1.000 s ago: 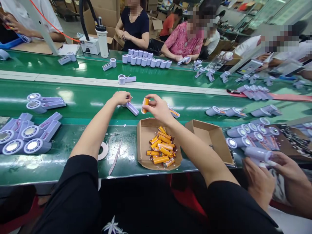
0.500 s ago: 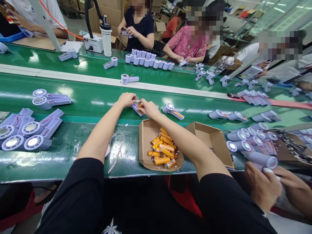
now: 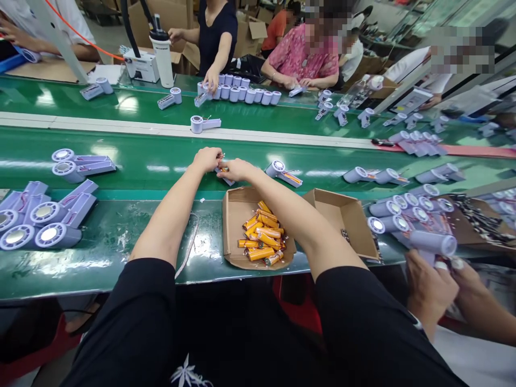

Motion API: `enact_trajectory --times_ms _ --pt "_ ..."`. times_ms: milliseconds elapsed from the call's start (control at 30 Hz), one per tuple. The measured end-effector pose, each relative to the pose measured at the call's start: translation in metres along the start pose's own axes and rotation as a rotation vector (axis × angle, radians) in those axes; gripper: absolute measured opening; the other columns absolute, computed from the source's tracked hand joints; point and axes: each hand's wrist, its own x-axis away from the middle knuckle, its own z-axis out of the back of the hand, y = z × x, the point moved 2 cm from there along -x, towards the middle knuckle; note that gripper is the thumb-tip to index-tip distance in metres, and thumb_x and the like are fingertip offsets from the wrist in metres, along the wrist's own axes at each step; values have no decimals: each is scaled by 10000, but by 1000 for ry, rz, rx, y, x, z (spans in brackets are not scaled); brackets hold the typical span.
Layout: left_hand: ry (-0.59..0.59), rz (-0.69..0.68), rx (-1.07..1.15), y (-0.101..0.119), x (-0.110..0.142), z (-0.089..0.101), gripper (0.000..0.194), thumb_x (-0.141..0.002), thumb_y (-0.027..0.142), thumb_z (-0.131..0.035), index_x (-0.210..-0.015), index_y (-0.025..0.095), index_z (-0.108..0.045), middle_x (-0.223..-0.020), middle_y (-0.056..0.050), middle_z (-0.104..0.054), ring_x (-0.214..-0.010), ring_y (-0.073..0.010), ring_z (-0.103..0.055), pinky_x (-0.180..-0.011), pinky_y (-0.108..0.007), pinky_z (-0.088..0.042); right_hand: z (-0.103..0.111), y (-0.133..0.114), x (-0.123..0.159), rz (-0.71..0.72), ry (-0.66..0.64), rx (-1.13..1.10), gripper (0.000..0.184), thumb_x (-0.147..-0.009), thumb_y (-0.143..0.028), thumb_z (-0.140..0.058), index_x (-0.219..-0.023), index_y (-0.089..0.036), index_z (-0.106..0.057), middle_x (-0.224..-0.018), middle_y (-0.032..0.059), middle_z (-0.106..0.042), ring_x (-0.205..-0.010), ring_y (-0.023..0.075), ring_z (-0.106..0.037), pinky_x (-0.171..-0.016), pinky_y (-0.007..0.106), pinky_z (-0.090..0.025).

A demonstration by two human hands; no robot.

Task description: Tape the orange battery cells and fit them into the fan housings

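Observation:
Over the green belt, my left hand (image 3: 207,159) is closed around the upper part of a lavender plastic housing (image 3: 227,181). Most of that housing is hidden by my fingers; its open handle trough points toward me. My right hand (image 3: 237,170) pinches at the handle, where an orange-wrapped battery showed a moment earlier; the battery is now mostly covered. Another housing (image 3: 283,173), with a round head and orange wires in its handle, lies just right of my hands. Below my right forearm, a cardboard box (image 3: 230,231) holds several orange batteries (image 3: 264,234).
Lavender housings (image 3: 56,226) are piled at left, with more (image 3: 397,212) at right. A second cardboard box (image 3: 338,215) sits beside the battery box. A co-worker's hands (image 3: 431,279) hold a housing at right. Across the belt, another person's hand (image 3: 212,78) reaches to a row of round parts.
My right hand has turned flatter over the handle, covering the orange battery. Across the belt, a co-worker has reached down with a part to the row. The view has shifted slightly.

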Motion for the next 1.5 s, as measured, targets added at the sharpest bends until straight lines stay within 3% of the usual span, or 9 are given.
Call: enact_trajectory --times_ms 200,400,533,733,933,1100,1233,1367,1500 --pt "5 -14 6 8 -1 -6 279 -950 272 -668 -1197 285 -797 -1306 -75 -812 -1246 -316 -700 -1034 -393 -517 11 0 9 -48 72 42 382 -1008 -312 -716 -1356 -193 -818 -1309 225 -807 -1262 409 -746 -1025 439 -576" --pt "-4 -27 45 17 -7 -15 262 -950 272 -663 -1173 280 -799 -1282 -73 -816 -1222 -306 -701 -1029 -395 -520 6 27 36 -58 152 -103 331 -1006 -269 -712 -1314 -232 -828 -1227 122 -852 -1216 321 -771 -1024 365 -553" --pt "-15 -5 47 24 -8 -18 244 -933 271 -675 -1138 283 -809 -1231 -74 -823 -1160 -300 -711 -1024 -399 -526 -7 37 33 -5 2 -153 550 -1031 -370 -706 -1569 -267 -659 -1271 91 -845 -1172 273 -786 -1006 328 -549" --pt "4 -10 60 29 -8 -19 290 -937 239 -643 -1171 295 -804 -1255 -68 -820 -1198 -312 -704 -1038 -414 -526 -11 26 9 -15 -98 26 546 -966 -490 -751 -1416 -181 -765 -1343 222 -796 -1229 408 -755 -991 429 -565" --pt "55 68 59 40 -4 -17 279 -968 288 -644 -1204 309 -790 -1309 -65 -804 -1257 -315 -682 -1080 -429 -522 -12 62 44 -82 41 -283 544 -1100 -393 -579 -1624 -251 -599 -1402 101 -797 -1260 260 -745 -1121 342 -509" --pt "51 48 115 52 15 -2 349 -976 284 -642 -1309 249 -741 -1377 -116 -773 -1295 -303 -680 -1116 -412 -522 -23 78 50 -212 52 -353 342 -1072 -376 -658 -1293 -163 -808 -1315 148 -820 -1164 250 -751 -1021 302 -533" --pt "137 -96 194 13 89 24 518 -967 348 -639 -1455 179 -650 -1490 -136 -720 -1371 -292 -660 -1205 -408 -490 -32 86 43 -266 23 -456 297 -1069 -354 -674 -1272 -170 -788 -1176 109 -835 -912 172 -737 -843 253 -553" --pt "124 10 164 -57 228 36 399 -1005 506 -563 -1264 275 -759 -1309 -78 -808 -1227 -298 -742 -1131 -448 -569 -43 102 34 -313 -48 -578 221 -1060 -304 -678 -1216 -175 -767 -977 51 -784 -650 110 -594 -647 244 -501" --pt "83 -61 100 -79 341 28 376 -990 566 -597 -1191 321 -799 -1289 -81 -817 -1351 -363 -682 -1208 -565 -535 -53 121 16 -401 -111 -716 147 -902 -258 -886 -937 -184 -764 -773 -10 -665 -597 104 -478 -620 273 -447"
